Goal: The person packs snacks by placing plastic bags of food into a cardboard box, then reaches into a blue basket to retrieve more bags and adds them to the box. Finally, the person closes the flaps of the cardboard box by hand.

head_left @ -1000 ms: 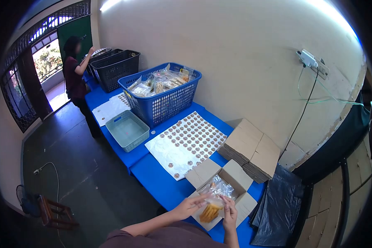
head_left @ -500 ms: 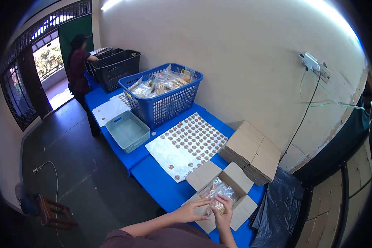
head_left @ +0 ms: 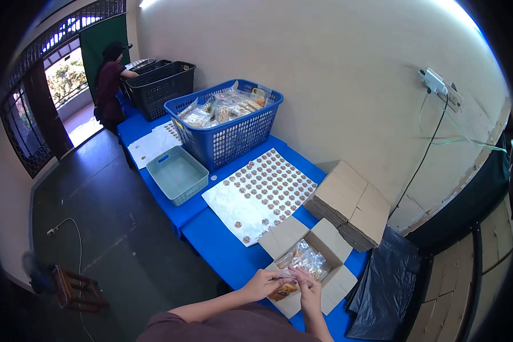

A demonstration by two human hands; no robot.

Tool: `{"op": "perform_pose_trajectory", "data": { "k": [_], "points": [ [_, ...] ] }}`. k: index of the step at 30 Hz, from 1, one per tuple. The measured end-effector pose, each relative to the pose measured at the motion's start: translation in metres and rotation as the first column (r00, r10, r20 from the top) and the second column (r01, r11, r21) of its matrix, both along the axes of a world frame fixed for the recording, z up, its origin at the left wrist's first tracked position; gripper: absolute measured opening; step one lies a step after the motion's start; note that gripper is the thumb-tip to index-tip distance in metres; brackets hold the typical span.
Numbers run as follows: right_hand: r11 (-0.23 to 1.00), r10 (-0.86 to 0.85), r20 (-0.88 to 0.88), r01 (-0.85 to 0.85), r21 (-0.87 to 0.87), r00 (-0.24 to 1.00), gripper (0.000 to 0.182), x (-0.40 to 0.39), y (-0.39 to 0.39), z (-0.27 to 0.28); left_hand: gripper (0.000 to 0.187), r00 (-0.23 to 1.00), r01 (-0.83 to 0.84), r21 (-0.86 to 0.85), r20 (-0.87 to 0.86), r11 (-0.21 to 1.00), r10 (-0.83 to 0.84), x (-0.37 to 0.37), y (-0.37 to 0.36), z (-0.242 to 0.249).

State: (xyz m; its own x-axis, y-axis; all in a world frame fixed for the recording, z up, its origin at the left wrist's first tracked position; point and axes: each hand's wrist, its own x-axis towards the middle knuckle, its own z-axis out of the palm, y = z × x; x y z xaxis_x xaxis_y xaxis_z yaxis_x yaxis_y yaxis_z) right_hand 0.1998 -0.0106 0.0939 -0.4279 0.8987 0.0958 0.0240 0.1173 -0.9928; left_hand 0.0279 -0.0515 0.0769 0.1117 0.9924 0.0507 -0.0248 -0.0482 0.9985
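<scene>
My left hand (head_left: 261, 284) and my right hand (head_left: 309, 289) are both closed on the top edge of a clear plastic snack bag (head_left: 283, 292). Its golden-brown contents hang below my fingers, over the near side of an open cardboard box (head_left: 342, 279). Inside that box lie more clear snack bags (head_left: 309, 260) with pale pieces in them. The box flaps are folded outward, and my fingers partly hide the near flap.
A sheet of round stickers (head_left: 228, 205) lies beyond the box, with flattened cartons (head_left: 347, 196) to its right. Farther back are a grey-green tray (head_left: 176, 174) and a blue basket (head_left: 228, 145) of snack bags. A co-worker (head_left: 109, 85) stands by black baskets (head_left: 162, 88). Black plastic sheeting (head_left: 385, 290) hangs right.
My left fingers have gone from stretched out beside the bag to pinching its top edge. The bag now hangs lower, with golden contents showing. The co-worker has shifted slightly.
</scene>
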Motion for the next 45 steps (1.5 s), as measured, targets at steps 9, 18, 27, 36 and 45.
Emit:
{"op": "perform_pose_trajectory", "data": {
  "k": [9, 18, 27, 36, 45],
  "points": [
    [0.933, 0.329, 0.097, -0.308, -0.187, 0.939, 0.035, 0.041, 0.016, 0.004, 0.038, 0.954, 0.284, -0.113, 0.131, 0.952, -0.269, -0.015, -0.001, -0.002],
    [0.989, -0.099, -0.053, 0.092, -0.120, 0.994, 0.047, 0.031, 0.005, 0.007, 0.060, 0.966, 0.249, 0.030, 0.068, 0.968, -0.250, -0.021, 0.008, 0.012],
    [0.988, -0.038, 0.012, 0.036, 0.150, 0.999, 0.046, 0.007, -0.001, 0.001, 0.067, 0.995, 0.064, 0.096, -0.085, 0.993, -0.056, 0.008, 0.003, 0.007],
    [0.975, -0.123, -0.226, 0.076, -0.208, 0.966, 0.020, 0.001, -0.006, 0.001, 0.037, 0.997, 0.076, -0.150, 0.029, 0.986, -0.072, 0.004, -0.002, -0.004],
    [0.908, -0.393, -0.371, 0.289, -0.304, 0.842, 0.023, 0.011, 0.004, -0.014, 0.050, 0.971, 0.226, -0.109, 0.107, 0.968, -0.215, 0.015, -0.002, -0.005]
  ]
}}
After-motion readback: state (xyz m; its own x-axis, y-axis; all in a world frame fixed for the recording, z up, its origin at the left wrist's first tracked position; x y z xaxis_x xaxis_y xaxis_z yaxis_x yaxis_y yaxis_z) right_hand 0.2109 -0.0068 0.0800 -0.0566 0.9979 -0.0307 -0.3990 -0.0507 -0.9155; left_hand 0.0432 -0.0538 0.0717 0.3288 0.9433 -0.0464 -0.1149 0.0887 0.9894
